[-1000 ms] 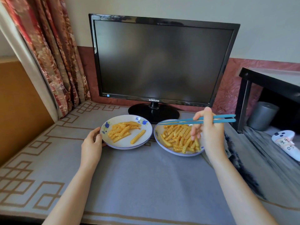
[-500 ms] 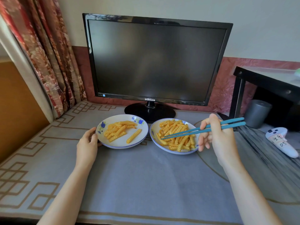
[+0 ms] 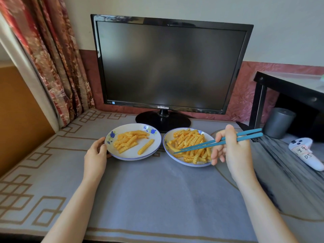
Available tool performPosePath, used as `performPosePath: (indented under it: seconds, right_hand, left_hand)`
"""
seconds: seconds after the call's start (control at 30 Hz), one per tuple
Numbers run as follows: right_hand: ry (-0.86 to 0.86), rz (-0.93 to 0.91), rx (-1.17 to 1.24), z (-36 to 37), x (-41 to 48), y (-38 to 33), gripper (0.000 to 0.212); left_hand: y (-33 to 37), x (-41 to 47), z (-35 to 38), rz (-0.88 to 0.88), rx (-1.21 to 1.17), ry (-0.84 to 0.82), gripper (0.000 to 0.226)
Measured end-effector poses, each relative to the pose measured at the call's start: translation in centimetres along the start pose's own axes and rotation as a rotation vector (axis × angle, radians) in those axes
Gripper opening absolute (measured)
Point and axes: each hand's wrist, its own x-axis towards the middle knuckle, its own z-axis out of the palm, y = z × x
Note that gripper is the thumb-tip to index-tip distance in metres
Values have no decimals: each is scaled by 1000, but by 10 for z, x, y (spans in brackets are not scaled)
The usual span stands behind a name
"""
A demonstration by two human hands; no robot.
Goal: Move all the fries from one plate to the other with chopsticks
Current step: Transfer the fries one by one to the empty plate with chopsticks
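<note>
1. Teal plastic chopsticks (image 3: pixel 217 142) are gripped in the right hand (image 3: pixel 233 151), the fingers closed around the two sticks at about mid-length, with the butt ends pointing far right.
2. Their tips are seen close together over the near-left part of the right plate (image 3: pixel 188 163); no fry is held between them (whether the tips touch the food cannot be told).
3. A dense heap of crinkle-cut fries (image 3: pixel 191 146) is piled on this right plate, covering most of it.
4. A smaller group of fries (image 3: pixel 128 140) is laid on the left plate (image 3: pixel 133 156), a white dish with a blue rim and blue flowers; one single fry (image 3: pixel 145 149) lies apart toward its near right.
5. The left plate's left rim is clasped by the left hand (image 3: pixel 96 155), the fingers curled against the edge with the thumb on top.
6. Both plates are set side by side, just apart, on a grey cloth (image 3: pixel 149 199) with a tan fret border.
7. A dark, switched-off monitor (image 3: pixel 168 67) is stood just beyond the plates, its round base (image 3: pixel 163 120) close to both far rims.
8. A floral curtain (image 3: pixel 52 58) is hung at the far left.
9. A white controller (image 3: pixel 306 153) with handwritten labels, a grey cylinder (image 3: pixel 278 121) and a black table (image 3: pixel 289 85) are placed to the right.
</note>
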Motion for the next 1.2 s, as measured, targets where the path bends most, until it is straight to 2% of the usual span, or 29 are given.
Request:
performPosePath:
  seconds: [0.2, 0.6, 1.0, 1.2]
  right_hand:
    - [61, -23, 42, -4, -2, -6, 46]
    - [76, -38, 112, 21, -7, -11, 45]
    - [-16, 29, 131, 108, -16, 9, 49]
    - [-90, 20, 105, 103, -20, 12, 46]
  left_hand:
    - [0, 0, 0, 8, -19, 1, 36]
    - [-1, 1, 0, 3, -29, -1, 37]
    - [-1, 1, 1, -9, -27, 0, 36]
    - [-2, 1, -1, -1, -25, -5, 36]
